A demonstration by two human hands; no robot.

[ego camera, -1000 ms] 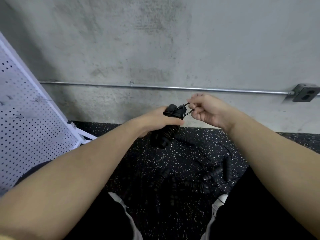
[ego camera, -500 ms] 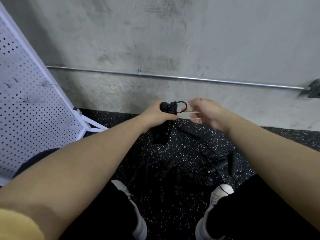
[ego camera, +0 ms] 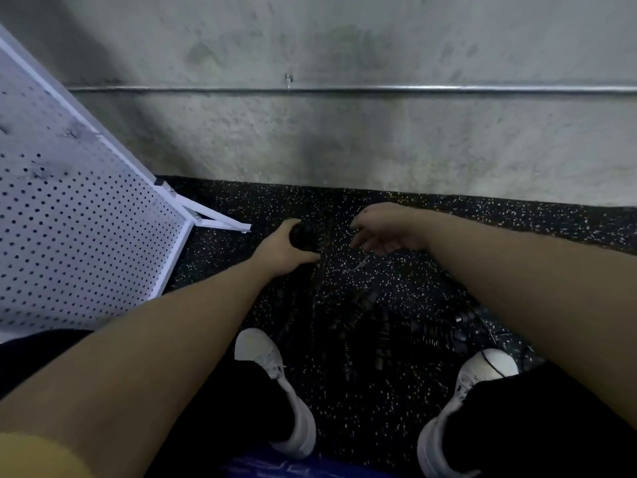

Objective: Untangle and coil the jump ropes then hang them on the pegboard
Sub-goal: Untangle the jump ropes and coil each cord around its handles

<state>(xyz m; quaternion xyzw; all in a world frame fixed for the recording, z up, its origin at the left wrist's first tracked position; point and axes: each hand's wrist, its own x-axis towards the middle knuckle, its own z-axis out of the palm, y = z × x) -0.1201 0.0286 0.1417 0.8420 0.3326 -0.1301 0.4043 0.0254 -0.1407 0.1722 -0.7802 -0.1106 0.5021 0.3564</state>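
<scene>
My left hand (ego camera: 282, 248) grips a black jump rope handle (ego camera: 303, 236) at the middle of the head view, above the speckled floor. My right hand (ego camera: 386, 229) hovers just right of it with fingers loosely spread and nothing in them. A thin light strand (ego camera: 358, 265) shows below the right hand, blurred. A tangle of black jump ropes (ego camera: 379, 322) with ribbed handles lies on the floor between my feet. The white pegboard (ego camera: 79, 229) leans at the left.
A grey concrete wall (ego camera: 344, 139) with a metal conduit (ego camera: 379, 88) runs across the back. The pegboard's white foot (ego camera: 213, 217) sticks out onto the black rubber floor (ego camera: 362, 401). My white shoes (ego camera: 275, 384) stand at the bottom.
My right hand has let go of the cord at the handle's end and opened. The view has tilted down, so both hands now sit over the floor.
</scene>
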